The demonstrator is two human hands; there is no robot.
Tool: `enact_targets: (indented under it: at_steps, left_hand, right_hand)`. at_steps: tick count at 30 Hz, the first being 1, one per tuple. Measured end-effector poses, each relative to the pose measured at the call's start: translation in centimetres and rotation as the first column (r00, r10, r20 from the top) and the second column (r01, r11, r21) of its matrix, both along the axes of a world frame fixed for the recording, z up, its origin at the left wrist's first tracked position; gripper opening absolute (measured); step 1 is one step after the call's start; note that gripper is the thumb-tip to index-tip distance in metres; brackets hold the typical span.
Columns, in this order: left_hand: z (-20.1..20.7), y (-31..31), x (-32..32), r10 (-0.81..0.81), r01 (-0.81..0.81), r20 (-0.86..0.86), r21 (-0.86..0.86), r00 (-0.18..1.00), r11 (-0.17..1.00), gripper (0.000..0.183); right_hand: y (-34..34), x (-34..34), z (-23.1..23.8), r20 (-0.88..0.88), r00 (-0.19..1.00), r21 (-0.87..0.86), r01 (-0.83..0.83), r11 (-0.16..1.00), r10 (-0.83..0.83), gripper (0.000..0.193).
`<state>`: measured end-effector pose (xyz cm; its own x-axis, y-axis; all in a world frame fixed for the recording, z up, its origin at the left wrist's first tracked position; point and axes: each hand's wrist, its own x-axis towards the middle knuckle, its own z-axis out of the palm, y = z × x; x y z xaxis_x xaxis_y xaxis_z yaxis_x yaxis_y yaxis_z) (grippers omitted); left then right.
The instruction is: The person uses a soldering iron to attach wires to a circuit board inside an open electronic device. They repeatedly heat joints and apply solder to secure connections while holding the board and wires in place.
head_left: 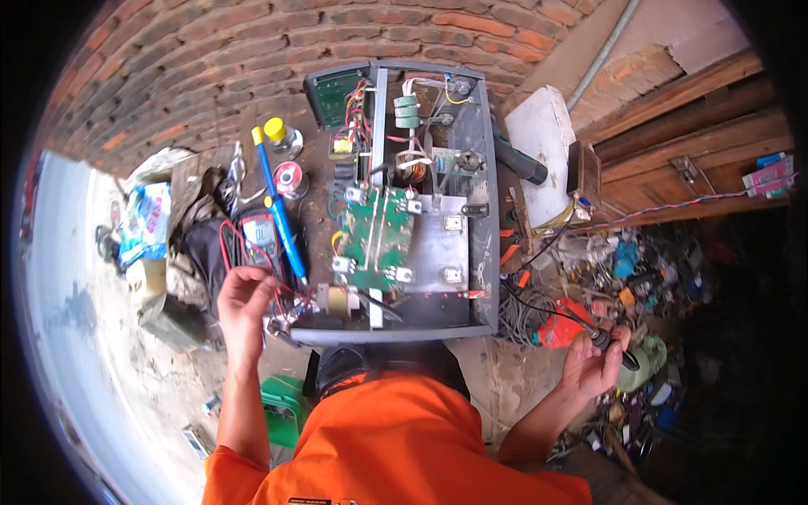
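Note:
My left hand (244,309) is closed in a pinch at the front left corner of an opened grey metal machine housing (490,210). Thin red leads run close by its fingertips; whether they hold one, I cannot make out. Off to the right, my right hand (592,364) grips a black corded piece (600,338) with a rounded end, its kind unclear. Inside the housing lies a green circuit board (370,240) beside bare metal plates, wires and coils. A multimeter (258,231) rests to its left, near a blue desoldering pump (284,231).
A solder spool (289,179) and a yellow-capped jar (284,139) stand left of the housing. Cables and mixed scrap (627,269) cover the floor at right. A brick wall (252,67) closes off the back. A green plastic container (283,410) sits near my left forearm.

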<state>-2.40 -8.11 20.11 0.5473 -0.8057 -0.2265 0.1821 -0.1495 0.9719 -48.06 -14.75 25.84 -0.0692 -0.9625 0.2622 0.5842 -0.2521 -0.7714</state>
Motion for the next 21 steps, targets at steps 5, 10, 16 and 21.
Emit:
enact_targets:
  at_steps: [5,10,16,21]
  left_hand:
    - [-0.4,10.6,-3.3,0.401,-0.405,0.183,-0.014,0.898,0.914,0.015]
    - [-1.8,22.2,-11.7,0.545,-0.587,0.250,0.144,0.800,0.797,0.015]
    - [-11.0,37.9,-21.9,0.472,-0.570,0.320,0.505,0.821,0.648,0.018]
    - [-21.6,50.5,-33.8,0.436,-0.489,0.283,0.722,0.854,0.489,0.029]
  right_hand:
    - [0.1,-3.0,-1.3,0.079,0.990,0.119,-0.129,0.985,0.120,0.024]
    - [2.5,-2.0,-2.3,0.018,0.882,0.133,-0.469,0.873,0.471,0.023]
    - [8.8,2.9,-2.7,-0.062,0.604,0.044,-0.794,0.607,0.795,0.025]
    - [13.3,6.8,-13.7,-0.364,0.381,0.402,-0.759,0.512,0.850,0.020]
